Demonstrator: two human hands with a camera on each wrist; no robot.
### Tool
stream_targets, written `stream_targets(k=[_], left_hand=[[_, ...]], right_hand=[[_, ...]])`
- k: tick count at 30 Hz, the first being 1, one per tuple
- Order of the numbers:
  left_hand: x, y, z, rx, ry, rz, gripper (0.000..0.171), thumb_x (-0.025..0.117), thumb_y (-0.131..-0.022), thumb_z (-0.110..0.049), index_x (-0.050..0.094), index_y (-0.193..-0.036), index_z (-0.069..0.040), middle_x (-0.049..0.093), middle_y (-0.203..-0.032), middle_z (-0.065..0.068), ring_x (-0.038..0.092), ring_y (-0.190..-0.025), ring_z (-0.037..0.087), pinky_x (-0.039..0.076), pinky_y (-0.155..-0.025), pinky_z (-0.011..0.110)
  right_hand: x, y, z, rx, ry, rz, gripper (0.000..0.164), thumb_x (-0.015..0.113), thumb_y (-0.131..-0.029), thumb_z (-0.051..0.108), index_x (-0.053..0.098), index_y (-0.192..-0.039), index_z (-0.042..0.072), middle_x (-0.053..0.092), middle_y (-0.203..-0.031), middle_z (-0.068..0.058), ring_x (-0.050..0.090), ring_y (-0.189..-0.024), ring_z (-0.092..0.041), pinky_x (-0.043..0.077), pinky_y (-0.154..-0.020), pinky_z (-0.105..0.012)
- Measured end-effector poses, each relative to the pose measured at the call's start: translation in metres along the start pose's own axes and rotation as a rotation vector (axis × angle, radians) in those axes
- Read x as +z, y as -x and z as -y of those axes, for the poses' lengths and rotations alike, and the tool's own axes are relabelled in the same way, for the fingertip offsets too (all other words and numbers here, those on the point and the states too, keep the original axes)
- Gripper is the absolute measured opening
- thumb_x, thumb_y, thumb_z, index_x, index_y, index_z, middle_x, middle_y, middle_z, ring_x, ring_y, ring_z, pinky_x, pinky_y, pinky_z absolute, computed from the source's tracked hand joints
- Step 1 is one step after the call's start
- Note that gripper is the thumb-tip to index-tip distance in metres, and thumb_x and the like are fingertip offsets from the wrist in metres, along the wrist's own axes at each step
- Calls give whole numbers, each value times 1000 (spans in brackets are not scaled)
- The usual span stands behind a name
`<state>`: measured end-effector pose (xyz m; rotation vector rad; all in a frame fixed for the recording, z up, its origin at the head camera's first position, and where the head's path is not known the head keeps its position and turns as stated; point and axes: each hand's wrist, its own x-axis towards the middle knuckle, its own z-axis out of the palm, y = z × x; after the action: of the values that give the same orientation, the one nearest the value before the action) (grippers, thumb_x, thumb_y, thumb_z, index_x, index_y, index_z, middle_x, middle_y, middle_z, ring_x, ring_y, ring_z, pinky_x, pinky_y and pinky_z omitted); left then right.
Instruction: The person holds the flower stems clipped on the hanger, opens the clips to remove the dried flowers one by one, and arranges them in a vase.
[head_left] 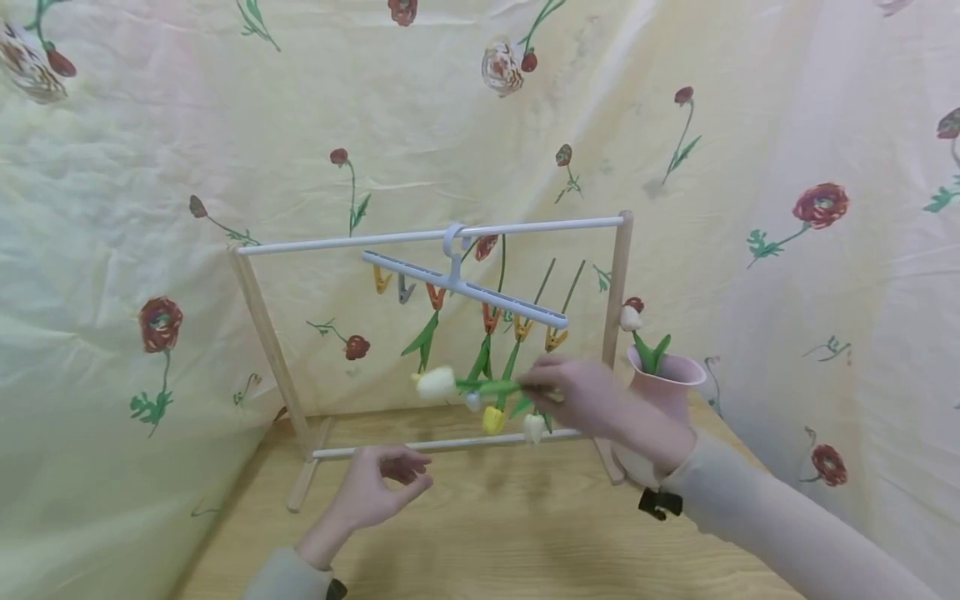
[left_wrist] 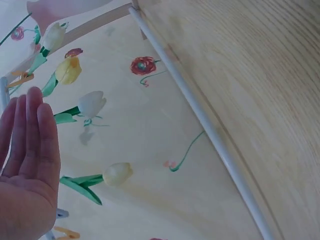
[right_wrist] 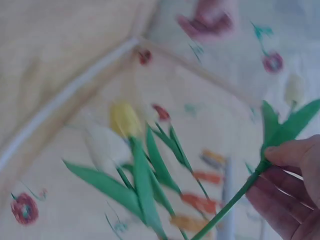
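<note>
My right hand (head_left: 581, 398) pinches the green stem of a white tulip (head_left: 437, 383) between thumb and fingers. The flower lies sideways, bloom to the left, in front of the hanger (head_left: 420, 271). In the right wrist view the thumb presses the stem just below the leaves (right_wrist: 287, 131). Several tulips hang bloom-down from the hanger's clips, among them a yellow tulip (head_left: 493, 420) and a white one (head_left: 534, 428). Lower left, my left hand (head_left: 378, 492) holds nothing and hovers near the bottom rail, its fingers (left_wrist: 32, 135) extended in the left wrist view.
The hanger hooks over the top rail (head_left: 345, 242) of a wooden-legged rack and tilts down to the right. A yellow clip (head_left: 382, 279) and a grey clip (head_left: 406, 289) at its left end hold nothing. A pink vase (head_left: 667, 392) with a white tulip stands right of the rack.
</note>
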<state>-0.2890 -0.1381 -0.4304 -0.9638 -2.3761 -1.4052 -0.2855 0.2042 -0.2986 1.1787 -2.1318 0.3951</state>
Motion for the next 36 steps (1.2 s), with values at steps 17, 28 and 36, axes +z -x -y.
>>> stream_targets(k=[17, 28, 36], left_hand=[[5, -8, 8, -156, 20, -230, 21, 89, -85, -9, 82, -105, -9, 83, -101, 8, 77, -84, 10, 67, -80, 34], [8, -29, 13, -203, -21, -356, 21, 89, -83, -6, 82, -102, -10, 83, -98, 8, 78, -82, 14, 68, -80, 40], [4, -48, 17, -190, -43, -429, 20, 88, -83, -6, 82, -102, -5, 83, -98, 13, 78, -83, 17, 67, -80, 37]], right_hand=[[-88, 3, -75, 593, -25, -645, 17, 80, -93, 14, 84, -109, 7, 83, -100, -14, 65, -80, 23, 52, -68, -1], [-86, 30, -112, 757, 50, -652, 22, 77, -95, 24, 84, -110, 9, 64, -84, 41, 60, -76, 25, 48, -70, 2], [-78, 38, -118, 767, 70, -609, 21, 76, -95, 21, 84, -108, 7, 84, -98, -11, 57, -72, 28, 49, -69, 1]])
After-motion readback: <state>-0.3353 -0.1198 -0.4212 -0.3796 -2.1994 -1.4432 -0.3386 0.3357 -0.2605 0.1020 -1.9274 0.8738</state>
